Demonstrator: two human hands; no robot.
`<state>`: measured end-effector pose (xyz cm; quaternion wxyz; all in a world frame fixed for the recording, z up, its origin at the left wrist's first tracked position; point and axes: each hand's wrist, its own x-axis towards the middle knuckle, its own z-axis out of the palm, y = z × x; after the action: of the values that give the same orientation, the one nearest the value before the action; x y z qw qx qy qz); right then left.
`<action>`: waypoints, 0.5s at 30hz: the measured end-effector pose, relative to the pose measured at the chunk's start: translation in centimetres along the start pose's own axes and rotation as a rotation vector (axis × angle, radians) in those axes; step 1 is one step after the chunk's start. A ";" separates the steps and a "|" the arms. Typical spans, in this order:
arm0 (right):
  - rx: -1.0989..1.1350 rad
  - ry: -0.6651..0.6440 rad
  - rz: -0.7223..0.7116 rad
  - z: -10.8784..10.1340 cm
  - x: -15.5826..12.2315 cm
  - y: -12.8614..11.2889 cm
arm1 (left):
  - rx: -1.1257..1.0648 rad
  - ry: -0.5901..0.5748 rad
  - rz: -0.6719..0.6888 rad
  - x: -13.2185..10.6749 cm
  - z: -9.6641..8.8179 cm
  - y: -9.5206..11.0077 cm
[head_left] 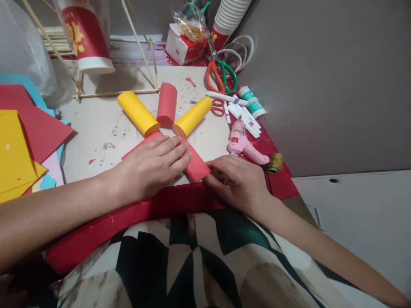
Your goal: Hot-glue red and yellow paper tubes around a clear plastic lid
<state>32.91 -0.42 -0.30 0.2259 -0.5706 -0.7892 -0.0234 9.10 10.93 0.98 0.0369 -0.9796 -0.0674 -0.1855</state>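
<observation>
My left hand (154,164) lies palm down with fingers stretched out on red paper (196,164), which shows on both sides of it. Whether this is one piece or two is hidden under the hand. At the paper's lower right corner, my right hand (242,182) is closed, with thumb and fingers around the edge. Just beyond the left fingers, three paper tubes fan out on the pale board (86,132): a yellow tube (138,113), a shorter red tube (167,105) and another yellow tube (192,116).
Coloured paper sheets (35,124) are piled at left. A stick frame (118,92) and a red paper cup (88,34) stand behind. Along the right lie orange-and-green-handled scissors (221,77), white markers (245,117), a pink glue gun (245,145) and a thread spool (275,162).
</observation>
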 end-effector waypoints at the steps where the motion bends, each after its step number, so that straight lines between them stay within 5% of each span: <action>1: 0.031 -0.064 -0.002 -0.8 0.0 0.3 | 0.016 -0.002 0.005 0.0 0.0 0.0; 4: 0.094 -0.203 -0.013 -3.4 0.0 1.1 | 0.069 -0.030 0.003 0.1 0.0 -0.1; 7: 0.150 -0.103 0.008 -5.1 0.4 1.2 | 0.082 -0.068 -0.004 0.0 -0.3 0.0; 15: 0.177 0.008 -0.189 -3.6 4.4 -0.4 | -0.112 -0.042 -0.079 -0.5 -2.5 -0.1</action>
<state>32.64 2.32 4.68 0.2754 -0.4715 -0.8375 0.0231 7.75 10.70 3.14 -0.0267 -0.9804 -0.0965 -0.1696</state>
